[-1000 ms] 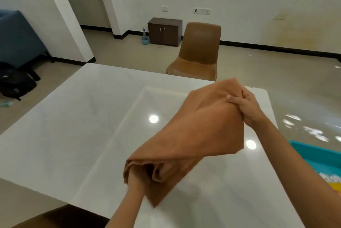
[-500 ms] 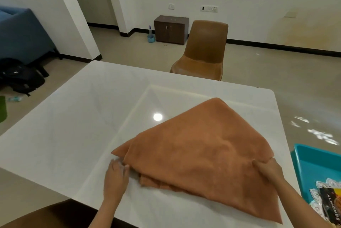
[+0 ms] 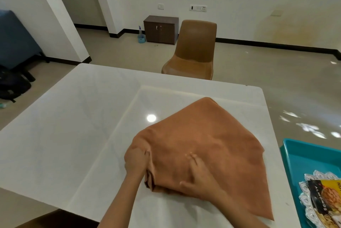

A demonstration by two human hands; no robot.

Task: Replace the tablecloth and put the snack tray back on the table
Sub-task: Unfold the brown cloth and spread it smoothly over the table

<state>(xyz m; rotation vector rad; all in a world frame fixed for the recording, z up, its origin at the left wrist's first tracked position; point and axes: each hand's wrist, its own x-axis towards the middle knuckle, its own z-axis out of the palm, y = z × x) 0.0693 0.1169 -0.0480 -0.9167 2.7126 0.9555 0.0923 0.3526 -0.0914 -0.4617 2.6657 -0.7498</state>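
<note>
A folded orange-brown tablecloth (image 3: 208, 135) lies on the white glossy table (image 3: 73, 126), toward its near right part. My left hand (image 3: 135, 160) grips the cloth's left folded edge, fingers curled into the fabric. My right hand (image 3: 198, 178) lies flat on top of the cloth near its front edge, fingers spread. A teal snack tray (image 3: 302, 155) sits off the table's right side and holds silver-edged plates and an almond packet (image 3: 324, 203).
A brown chair (image 3: 193, 50) stands at the table's far side. A dark small cabinet (image 3: 160, 29) and a spray bottle (image 3: 141, 36) are by the far wall. A blue sofa (image 3: 14, 41) and a black bag (image 3: 13, 85) are at left.
The cloth was held up in both hands, then laid on the table. My right hand has moved from the cloth's right corner to its middle front. My left hand now grips the left edge.
</note>
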